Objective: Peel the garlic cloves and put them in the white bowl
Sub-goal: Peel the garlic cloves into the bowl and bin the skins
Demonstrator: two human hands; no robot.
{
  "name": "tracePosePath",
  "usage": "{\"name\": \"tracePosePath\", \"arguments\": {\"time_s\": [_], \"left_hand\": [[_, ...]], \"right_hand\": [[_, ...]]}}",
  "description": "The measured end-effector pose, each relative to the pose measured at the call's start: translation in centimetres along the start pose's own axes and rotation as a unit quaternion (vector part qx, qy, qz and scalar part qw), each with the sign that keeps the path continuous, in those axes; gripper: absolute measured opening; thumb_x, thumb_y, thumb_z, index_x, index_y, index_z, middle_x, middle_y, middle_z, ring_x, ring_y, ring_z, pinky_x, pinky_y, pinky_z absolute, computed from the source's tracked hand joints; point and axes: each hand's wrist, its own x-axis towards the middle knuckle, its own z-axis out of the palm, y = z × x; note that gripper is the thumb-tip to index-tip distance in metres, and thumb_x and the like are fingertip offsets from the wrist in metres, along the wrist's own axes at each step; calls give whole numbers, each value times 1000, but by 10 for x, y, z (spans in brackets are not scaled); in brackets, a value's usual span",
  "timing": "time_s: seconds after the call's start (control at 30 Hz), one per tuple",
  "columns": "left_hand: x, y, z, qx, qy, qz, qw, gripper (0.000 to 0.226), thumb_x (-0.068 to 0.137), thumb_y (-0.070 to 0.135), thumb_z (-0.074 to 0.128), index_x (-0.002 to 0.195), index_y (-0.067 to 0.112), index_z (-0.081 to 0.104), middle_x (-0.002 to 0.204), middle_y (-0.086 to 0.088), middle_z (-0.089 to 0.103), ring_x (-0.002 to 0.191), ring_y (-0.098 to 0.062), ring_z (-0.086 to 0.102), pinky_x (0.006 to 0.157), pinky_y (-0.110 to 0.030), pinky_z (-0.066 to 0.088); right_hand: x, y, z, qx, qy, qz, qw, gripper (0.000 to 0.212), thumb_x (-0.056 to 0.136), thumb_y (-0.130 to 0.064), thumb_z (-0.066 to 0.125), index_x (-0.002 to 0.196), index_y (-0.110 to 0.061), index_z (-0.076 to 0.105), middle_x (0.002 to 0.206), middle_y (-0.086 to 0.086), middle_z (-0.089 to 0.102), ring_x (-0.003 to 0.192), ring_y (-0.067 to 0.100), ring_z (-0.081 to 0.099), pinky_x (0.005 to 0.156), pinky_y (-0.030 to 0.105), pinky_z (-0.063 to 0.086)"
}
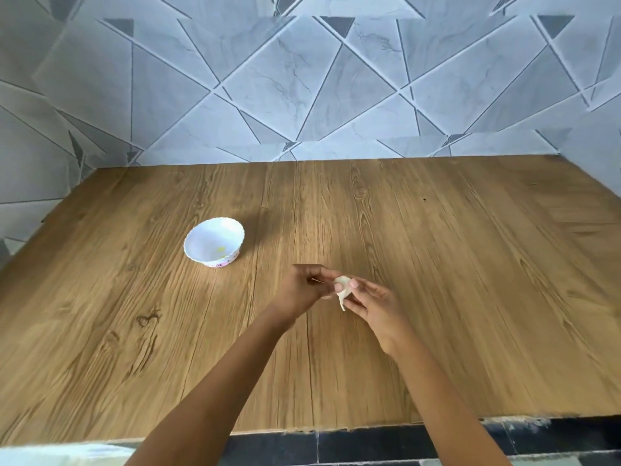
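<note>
The left hand (302, 290) and right hand (374, 306) pinch one garlic clove (343, 283) in their fingers (368, 290). Its loose skin strip (342, 303) points down toward the person. The fingers and blur hide the clove's long axis.

Both hands, left hand (304, 290) and right hand (373, 302), are pinching a garlic clove (343, 286) above the wooden table (470, 264), white bowl (214, 242) sitting well left.
</note>
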Motion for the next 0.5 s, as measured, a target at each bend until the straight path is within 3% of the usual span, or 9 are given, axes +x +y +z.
{"name": "tracePosePath", "arguments": {"time_s": [0.17, 0.27, 0.37, 0.5], "left_hand": [[-5, -4, -5, -53, 14, -31, 998, 19, 87, 6, 64, 105, -2, 68, 97, -13, 71, 84, -13, 69, 73, -19, 55], [-6, -1, -2, -16, 26, -15, 999, 18, 89, 6, 63, 106, 5, 69, 97, -11, 69, 84, -15, 68, 74, -22, 56], [-8, 1, 2, 6, 6, -8, 1000, 25, 82, 17, 73, 106, 14, 70, 103, -2, 69, 90, -15, 68, 80, -23, 55], [-7, -1, -1, -12, 22, -12, 1000, 26, 78, 13, 76, 103, 12, 70, 98, -4, 69, 85, -11, 65, 73, -18, 53]], "right_hand": [[6, 0, 2, 15, -9, 13, 1000, 18, 88, -14, 61, 103, -8, 68, 100, 8, 72, 95, 15, 69, 76, 21, 56], [10, 1, 7, 4, 13, 21, 1000, 23, 85, -18, 65, 105, -7, 68, 100, 8, 72, 94, 15, 68, 77, 21, 55], [12, -3, 11, 23, 16, 52, 998, 31, 80, -26, 70, 102, -5, 67, 86, 3, 70, 75, 9, 65, 68, 18, 52], [14, -5, 8, 88, 0, 99, 991, 18, 86, -22, 64, 96, -8, 65, 85, 5, 68, 79, 14, 64, 69, 23, 54]]}}
